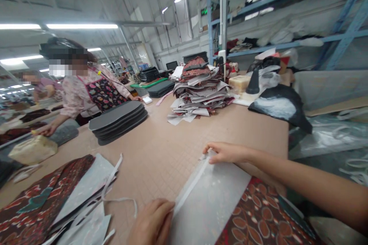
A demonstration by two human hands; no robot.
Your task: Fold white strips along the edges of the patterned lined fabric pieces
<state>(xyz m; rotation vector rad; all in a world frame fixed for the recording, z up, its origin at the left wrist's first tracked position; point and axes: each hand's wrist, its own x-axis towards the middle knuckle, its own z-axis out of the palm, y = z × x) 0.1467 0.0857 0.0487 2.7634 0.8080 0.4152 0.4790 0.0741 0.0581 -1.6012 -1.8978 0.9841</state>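
Observation:
A brown patterned fabric panel [253,214] with a pale grey-white backing [212,199] lies at the front right of the table. Along the backing's left edge runs a narrow white strip [191,188]. My right hand [225,152] pinches the panel's far corner at the strip's upper end. Lower down the same edge, my left hand [153,220] is closed with its fingertips on the strip; its thumb and fingers are partly hidden. Left of it are more patterned fabric pieces [37,199] with pale backings, and a loose white strip [112,176] lies across them.
A stack of dark grey rounded pads [117,122] stands at the far left of the brown table [155,141]. Behind the hands rises a messy pile of fabric pieces [198,92]. A co-worker [86,88] across the table reaches toward a yellowish block [34,149]. Blue shelving [287,42] stands at right.

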